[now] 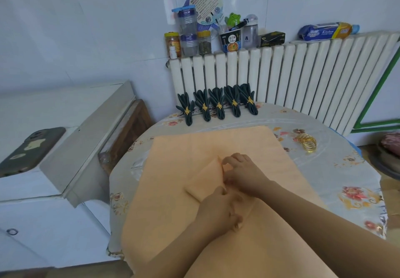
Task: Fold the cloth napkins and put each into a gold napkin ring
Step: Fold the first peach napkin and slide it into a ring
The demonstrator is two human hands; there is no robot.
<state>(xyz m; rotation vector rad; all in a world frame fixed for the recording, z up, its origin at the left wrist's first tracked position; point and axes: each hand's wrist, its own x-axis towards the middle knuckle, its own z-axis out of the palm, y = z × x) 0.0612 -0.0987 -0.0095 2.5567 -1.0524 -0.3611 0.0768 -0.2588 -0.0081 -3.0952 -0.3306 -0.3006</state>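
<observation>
Napkin (207, 182) pinched in both hands' grip, left (218, 210), right (242, 174); gold rings (307, 143) lie near, beside it

Both hands, the left hand (218, 209) and the right hand (242, 175), crowd the table's middle over the peach napkin (194, 148). Beyond them a row of dark green ringed napkins (218, 104) stands along the far edge, the radiator (281, 72) right behind. Loose gold rings (307, 142) sit far right; bare tablecloth (337, 169) lies around them.

Left hand (218, 209) low, fingers curled, pinching; right hand (242, 172) just beyond, fingertips bent, pinching; forearms converging.
</observation>
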